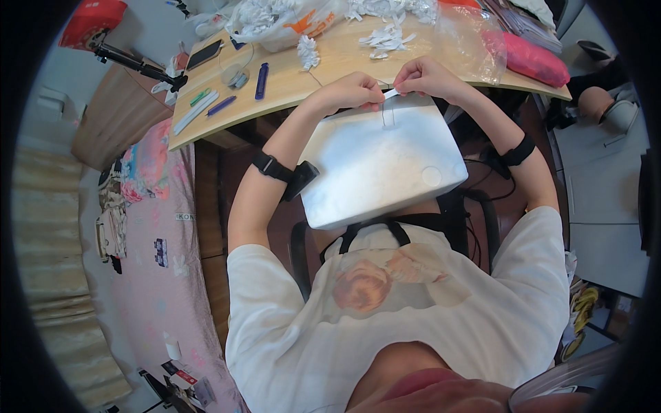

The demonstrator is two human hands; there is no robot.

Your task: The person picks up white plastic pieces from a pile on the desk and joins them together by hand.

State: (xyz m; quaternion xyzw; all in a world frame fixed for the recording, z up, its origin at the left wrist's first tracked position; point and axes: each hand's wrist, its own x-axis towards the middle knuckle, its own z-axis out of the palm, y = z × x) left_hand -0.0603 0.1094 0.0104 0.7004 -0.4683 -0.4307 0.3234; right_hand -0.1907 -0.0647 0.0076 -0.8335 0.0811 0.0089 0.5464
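Between my two hands is a small white strip, held just over the far edge of a white block-like box that rests on my lap. My left hand pinches the strip's left end with thumb and fingertips. At the other end, my right hand grips it the same way. A thin dark thread or wire hangs below the strip in front of the box. Past my left hand, a bunch of white strips is gathered on a thin line lying on the table.
A plastic bag full of white scraps and a loose pile of strips lie on the table. Left are a purple marker, a phone and a clear cup. A pink pouch sits right.
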